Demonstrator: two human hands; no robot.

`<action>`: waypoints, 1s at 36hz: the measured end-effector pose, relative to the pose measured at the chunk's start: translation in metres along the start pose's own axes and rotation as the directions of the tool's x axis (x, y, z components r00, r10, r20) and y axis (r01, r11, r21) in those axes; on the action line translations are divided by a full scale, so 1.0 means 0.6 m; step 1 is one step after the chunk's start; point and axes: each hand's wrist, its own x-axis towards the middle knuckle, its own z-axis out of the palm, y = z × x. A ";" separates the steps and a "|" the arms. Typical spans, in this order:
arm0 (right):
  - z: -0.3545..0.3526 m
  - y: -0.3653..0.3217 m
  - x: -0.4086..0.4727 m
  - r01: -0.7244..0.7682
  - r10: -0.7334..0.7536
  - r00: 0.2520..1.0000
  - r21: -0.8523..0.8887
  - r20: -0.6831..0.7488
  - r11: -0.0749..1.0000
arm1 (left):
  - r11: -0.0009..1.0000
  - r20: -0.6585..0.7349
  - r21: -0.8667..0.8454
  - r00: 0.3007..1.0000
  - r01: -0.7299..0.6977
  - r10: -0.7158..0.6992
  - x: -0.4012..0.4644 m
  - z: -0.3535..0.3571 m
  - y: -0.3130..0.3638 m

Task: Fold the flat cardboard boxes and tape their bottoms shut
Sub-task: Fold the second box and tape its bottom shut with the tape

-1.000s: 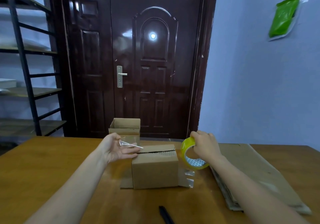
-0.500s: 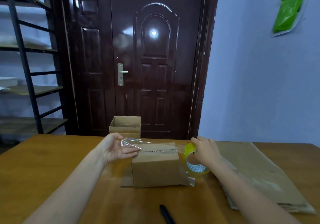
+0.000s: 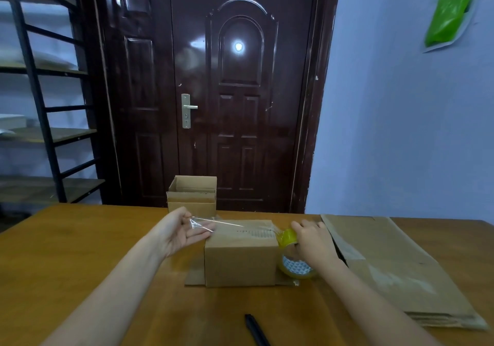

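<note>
A small folded cardboard box (image 3: 240,262) stands bottom-up on the wooden table (image 3: 66,252), its lower flaps spread flat around it. A strip of clear tape (image 3: 230,225) stretches across the box's top seam. My left hand (image 3: 179,234) pinches the strip's free end just left of the box. My right hand (image 3: 314,242) grips the yellow tape roll (image 3: 292,258) against the box's right side.
A stack of flat cardboard boxes (image 3: 395,268) lies on the table to the right. Folded boxes (image 3: 192,194) sit stacked at the table's far edge. A black pen (image 3: 255,329) lies near the front edge. A dark door and metal shelves stand behind.
The tape strip has been drawn out longer across the box top. My right hand has moved the roll down beside the box's right side; my left hand stays at the left end.
</note>
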 end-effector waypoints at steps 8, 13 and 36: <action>0.005 0.004 0.001 0.012 -0.012 1.000 0.003 -0.004 1.000 | 0.994 -0.047 0.080 0.996 -0.073 0.077 -0.009 0.003 -0.006; 0.006 0.001 0.002 0.003 -0.003 1.000 0.000 0.002 1.000 | 0.973 -0.092 0.202 0.986 -0.116 0.137 -0.012 0.002 -0.012; 0.007 0.002 -0.004 -0.003 0.003 1.000 -0.013 0.022 1.000 | 0.938 -0.191 0.345 0.977 -0.027 0.099 -0.002 -0.020 -0.080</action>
